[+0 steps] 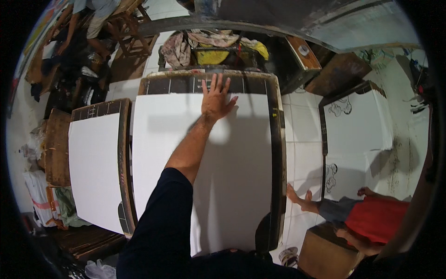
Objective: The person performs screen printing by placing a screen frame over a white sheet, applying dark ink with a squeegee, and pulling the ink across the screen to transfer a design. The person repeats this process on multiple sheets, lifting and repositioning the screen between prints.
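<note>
A large white sheet (232, 172) lies over a dark board (281, 162) in front of me. Across the board's far edge runs a dark strip with thin white lines (181, 85). My left hand (216, 100) is laid flat, palm down, at the sheet's far edge. Its fingers are spread and reach onto the dark strip, while the thumb points right. The hand grips nothing. Its dark-sleeved arm crosses the sheet from the lower left. Whether the sheet is paper or cloth I cannot tell. My right hand does not show.
A second board with a white sheet (95, 172) stands left. Another board (357, 121) at right bears a sheet with black line drawings. A person in a red shirt (378, 218) is at lower right, near a brown box (327, 253). Stained rags (176, 49) hang beyond; another person sits far left.
</note>
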Tool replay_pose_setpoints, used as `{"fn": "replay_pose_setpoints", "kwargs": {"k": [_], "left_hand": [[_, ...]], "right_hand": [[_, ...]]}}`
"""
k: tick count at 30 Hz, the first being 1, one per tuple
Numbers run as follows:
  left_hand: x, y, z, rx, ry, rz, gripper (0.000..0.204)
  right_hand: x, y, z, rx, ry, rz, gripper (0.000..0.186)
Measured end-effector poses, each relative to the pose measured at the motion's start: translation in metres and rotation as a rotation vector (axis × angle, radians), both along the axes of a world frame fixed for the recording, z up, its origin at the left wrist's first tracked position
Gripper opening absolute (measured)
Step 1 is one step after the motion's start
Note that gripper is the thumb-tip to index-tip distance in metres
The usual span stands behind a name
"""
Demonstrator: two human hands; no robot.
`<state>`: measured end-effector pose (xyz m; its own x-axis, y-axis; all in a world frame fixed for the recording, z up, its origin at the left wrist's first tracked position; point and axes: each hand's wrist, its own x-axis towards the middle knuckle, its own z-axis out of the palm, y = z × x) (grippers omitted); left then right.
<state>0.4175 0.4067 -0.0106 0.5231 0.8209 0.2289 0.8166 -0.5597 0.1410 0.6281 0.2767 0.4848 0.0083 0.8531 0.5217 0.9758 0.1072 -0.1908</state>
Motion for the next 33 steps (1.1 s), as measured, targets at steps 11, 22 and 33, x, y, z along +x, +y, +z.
{"fn": "replay_pose_setpoints", "kwargs": {"k": [11, 22, 33], "left_hand": [[0.053, -0.321, -0.008, -0.227, -0.084, -0.356, 0.083], [0.034, -0.293, 0.032, -0.225, -0.637, -0.115, 0.072], [-0.125, -0.374, 0.240, -1.179, -2.243, 0.354, 0.068]], "right_hand": [[0.007, -0.017, -0.015, 0.041, -0.059, -0.002, 0.053], [-0.030, -0.084, -0.023, 0.127, -0.199, -0.015, 0.054], [-0.112, -0.245, -0.237, 0.312, -0.154, 0.012, 0.052]]}}
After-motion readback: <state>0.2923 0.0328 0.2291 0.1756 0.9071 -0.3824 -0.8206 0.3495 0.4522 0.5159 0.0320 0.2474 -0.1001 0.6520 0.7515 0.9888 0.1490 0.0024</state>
